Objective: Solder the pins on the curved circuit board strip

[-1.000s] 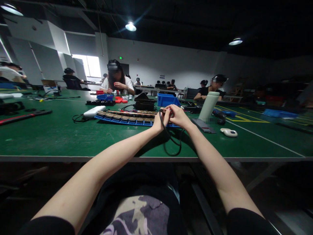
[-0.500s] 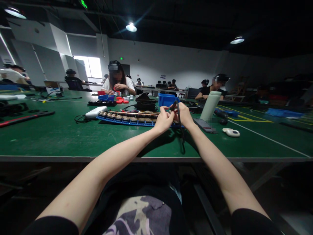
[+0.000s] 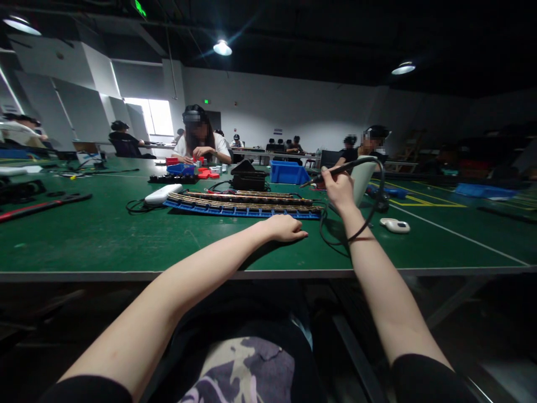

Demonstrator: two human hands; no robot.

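My right hand point(image 3: 340, 190) is raised over the right end of the work and grips a slim dark soldering iron point(image 3: 318, 178) like a pen, its tip pointing left. The iron's black cord point(image 3: 382, 184) loops over my right forearm and down to the table. Resting on the tabletop, my left hand point(image 3: 286, 228) has its fingers curled together; whatever may be under them is hidden. Just beyond it lies a long, slightly curved blue strip point(image 3: 235, 211) carrying dark parts and rows of gold-coloured lines. The iron's tip is above and apart from this strip.
Behind the strip stand a black box-like device point(image 3: 248, 180) and a blue bin point(image 3: 287, 172). A white device point(image 3: 163, 194) lies left. On the right are a pale green cup point(image 3: 364, 179) and a small cream case point(image 3: 395, 225). A co-worker point(image 3: 201, 140) sits opposite.
My hands were together around the dark cord and have parted. The right rose to the right with the soldering iron in a pen grip; the left came down onto the table.
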